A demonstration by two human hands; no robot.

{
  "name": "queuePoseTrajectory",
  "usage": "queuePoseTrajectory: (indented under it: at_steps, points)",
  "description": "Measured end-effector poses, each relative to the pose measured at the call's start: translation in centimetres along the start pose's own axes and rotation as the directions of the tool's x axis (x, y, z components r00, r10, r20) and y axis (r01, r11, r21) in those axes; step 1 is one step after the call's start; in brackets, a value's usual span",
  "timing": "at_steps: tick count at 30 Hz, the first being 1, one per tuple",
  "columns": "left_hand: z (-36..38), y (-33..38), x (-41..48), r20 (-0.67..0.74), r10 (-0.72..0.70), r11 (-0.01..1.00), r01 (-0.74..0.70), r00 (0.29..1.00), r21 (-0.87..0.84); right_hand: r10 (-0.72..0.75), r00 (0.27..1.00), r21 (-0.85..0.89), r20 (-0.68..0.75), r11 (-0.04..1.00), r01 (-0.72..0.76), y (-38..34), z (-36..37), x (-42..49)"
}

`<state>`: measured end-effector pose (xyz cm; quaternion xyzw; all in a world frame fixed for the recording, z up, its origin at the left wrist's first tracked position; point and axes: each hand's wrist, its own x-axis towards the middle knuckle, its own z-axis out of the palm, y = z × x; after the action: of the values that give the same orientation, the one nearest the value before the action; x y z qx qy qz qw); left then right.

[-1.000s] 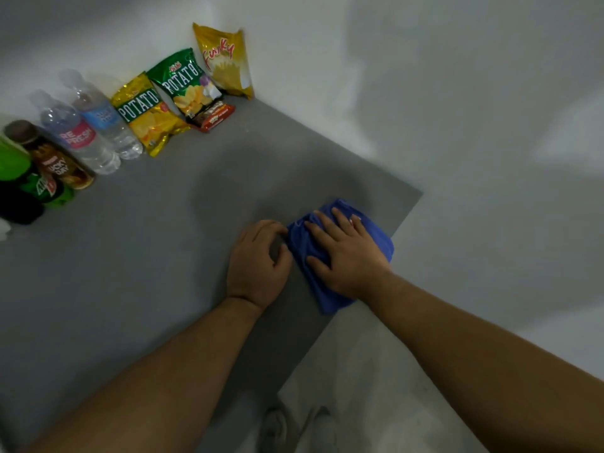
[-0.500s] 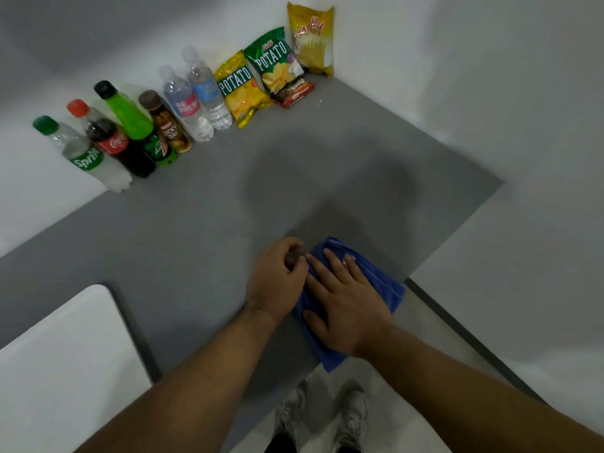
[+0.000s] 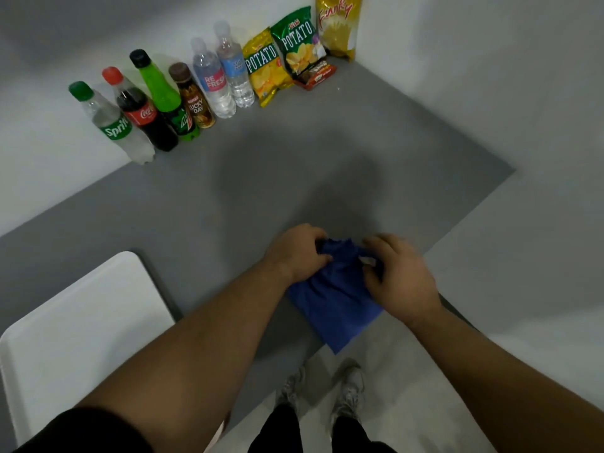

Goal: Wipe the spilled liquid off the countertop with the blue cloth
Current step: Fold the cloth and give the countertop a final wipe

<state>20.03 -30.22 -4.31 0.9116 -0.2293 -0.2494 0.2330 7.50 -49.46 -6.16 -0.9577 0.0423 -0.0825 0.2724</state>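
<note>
Head view: both hands bunching blue cloth (image 3: 333,299) at near edge of grey desk (image 3: 228,197). Left hand (image 3: 299,253) fingers curled, pinching cloth's far edge; right hand (image 3: 398,273) likewise. Cloth's near corner overhangs desk edge.

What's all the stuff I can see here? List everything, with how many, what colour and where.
Countertop: one, grey, fills the middle, set in a white-walled corner.
Drink bottles: six, standing in a row along the back wall; green-capped Sprite, red-capped cola, bright green one, brown one, two clear water bottles.
Snack bags: three, yellow, green and gold, leaning in the far corner.
Small snack pack: one, red-brown, lying before the bags.
Tray: one, white, near left.
Blue cloth: one, bunched at the counter's near edge, hanging partly over it.
Shoes: two, grey, on the floor below.
Left hand: gripping the cloth's left side.
Right hand: gripping its right side.
</note>
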Motion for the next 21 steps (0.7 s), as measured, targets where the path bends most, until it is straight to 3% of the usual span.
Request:
queuePoseTrajectory:
  at_steps: [2, 4, 9, 12, 15, 18, 21]
  points:
    - [0.1, -0.1, -0.2, -0.004, 0.018, 0.999, -0.018, 1.0, 0.031, 0.14, 0.988, -0.153, 0.062, 0.98, -0.129, 0.3, -0.7, 0.2]
    - [-0.1, -0.1, -0.5, -0.028, 0.027, 0.998, -0.029, 0.999, -0.058, 0.16, 0.978, -0.227, 0.132, 0.965, -0.128, 0.2, -1.1, 0.5]
    - [-2.7, -0.1, -2.1, -0.085, -0.024, 0.924, -0.01, 0.996, -0.381, 0.242, 0.947, -0.065, 0.21, 0.97, -0.233, -2.2, -3.0, 2.8]
    - [-5.9, -0.1, -3.3, -0.217, 0.05, 0.8, -0.169, 0.975, -0.576, 0.071, 0.996, 0.064, 0.058, 0.995, -0.074, -4.0, -6.2, 4.3]
    - [-8.2, -0.6, -5.4, -0.345, 0.175, 0.731, -0.356, 0.922, -0.582, -0.141, 0.989, 0.081, -0.037, 0.986, 0.144, -5.7, -8.9, 4.5]
    - [-7.4, -2.1, -7.9, -0.359, 0.216, 0.793, -0.378, 0.908, -0.479, -0.25, 0.967, 0.001, 0.042, 0.968, 0.25, -6.1, -8.2, 2.9]
    - [-4.6, -4.4, -10.1, -0.248, 0.198, 0.89, -0.28, 0.948, -0.359, -0.253, 0.953, 0.006, 0.167, 0.967, 0.256, -5.6, -4.9, -0.3]
